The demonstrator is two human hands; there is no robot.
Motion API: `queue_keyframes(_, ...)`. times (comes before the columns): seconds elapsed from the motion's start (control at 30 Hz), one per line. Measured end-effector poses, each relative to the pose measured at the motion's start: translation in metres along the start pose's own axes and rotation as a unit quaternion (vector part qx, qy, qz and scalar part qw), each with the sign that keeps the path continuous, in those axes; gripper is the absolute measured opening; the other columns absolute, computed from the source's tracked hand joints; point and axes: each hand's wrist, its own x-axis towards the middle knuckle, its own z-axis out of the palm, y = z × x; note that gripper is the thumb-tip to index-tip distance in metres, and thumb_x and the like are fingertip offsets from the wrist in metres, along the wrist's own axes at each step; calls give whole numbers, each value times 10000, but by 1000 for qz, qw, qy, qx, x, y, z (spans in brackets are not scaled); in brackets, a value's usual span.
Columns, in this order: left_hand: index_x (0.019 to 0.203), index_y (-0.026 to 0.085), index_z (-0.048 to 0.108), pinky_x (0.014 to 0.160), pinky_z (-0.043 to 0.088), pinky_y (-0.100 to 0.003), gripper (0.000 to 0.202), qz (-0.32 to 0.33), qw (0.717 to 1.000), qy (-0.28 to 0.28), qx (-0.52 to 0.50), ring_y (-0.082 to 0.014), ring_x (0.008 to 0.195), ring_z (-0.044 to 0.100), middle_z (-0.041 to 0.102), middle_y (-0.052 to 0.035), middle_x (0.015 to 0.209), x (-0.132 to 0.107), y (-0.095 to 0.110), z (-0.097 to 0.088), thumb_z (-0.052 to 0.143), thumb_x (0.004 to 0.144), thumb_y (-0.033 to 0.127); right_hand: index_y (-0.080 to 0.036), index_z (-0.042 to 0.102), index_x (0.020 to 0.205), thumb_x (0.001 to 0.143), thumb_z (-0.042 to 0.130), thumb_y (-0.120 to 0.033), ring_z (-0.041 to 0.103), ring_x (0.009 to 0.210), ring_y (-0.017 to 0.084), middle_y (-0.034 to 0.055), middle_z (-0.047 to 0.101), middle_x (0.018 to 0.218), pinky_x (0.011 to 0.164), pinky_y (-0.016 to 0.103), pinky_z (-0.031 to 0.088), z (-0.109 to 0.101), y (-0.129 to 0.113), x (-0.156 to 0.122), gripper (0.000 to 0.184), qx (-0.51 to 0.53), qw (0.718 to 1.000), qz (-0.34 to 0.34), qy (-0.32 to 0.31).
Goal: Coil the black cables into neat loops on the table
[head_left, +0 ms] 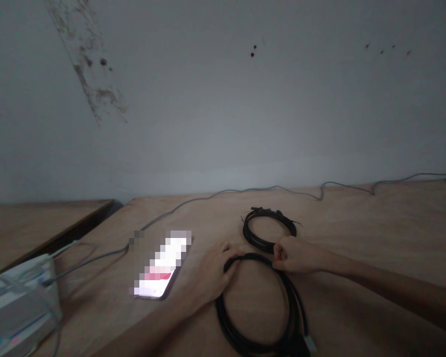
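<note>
Plywood table, black cable coils

The near coil of black cable and the far coil of black cable stand out dark against the pale tan wooden tabletop. A thin grey cable runs along its far edge. The pale grey wall carries dark brown stains. Left, a box shows white, grey and blue, and a pixelated phone screen shows white and pink.
</note>
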Motion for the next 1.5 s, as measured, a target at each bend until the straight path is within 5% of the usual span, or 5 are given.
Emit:
queue_keyframes(0.33,1200,306,710,951,489,-381,294,0,1000,2,-2,-239,1070,617,685,-47,1132,1,0,0,534,986,207,-161,654,676,756,672,-150,584,467,110,-9,639,542,414,167,427,-7,-1,7,83,119,987,50,-97)
queue_keyframes(0.73,1210,318,704,983,474,-380,302,7,1000,-4,-7,-234,1099,611,693,-33,1150,1,0,-1,531,988,206,-163,659,723,751,752,-281,617,511,109,-6,683,643,493,190,504,-13,18,13,153,200,965,-46,-160)
queue_keyframes(1.03,1201,316,704,1011,456,-393,302,2,1000,1,9,-249,1140,610,717,-24,1165,0,-4,0,545,965,215,-163,696,782,805,651,-127,610,668,149,30,696,744,585,230,383,-16,0,-5,62,-115,954,-277,5)
queue_keyframes(1.33,1015,234,699,737,451,-308,165,-74,997,10,18,-209,844,634,707,-17,933,4,11,-10,645,882,315,-188,680,677,850,677,-566,568,607,167,49,674,644,561,268,320,4,6,-24,416,-132,973,-140,124)
queue_keyframes(1.5,894,214,659,628,367,-286,246,-86,995,-51,21,-191,722,597,676,0,801,10,16,-21,617,909,456,-186,650,647,926,569,-577,526,540,143,30,643,600,513,274,275,-1,18,-23,488,-37,987,-72,139)
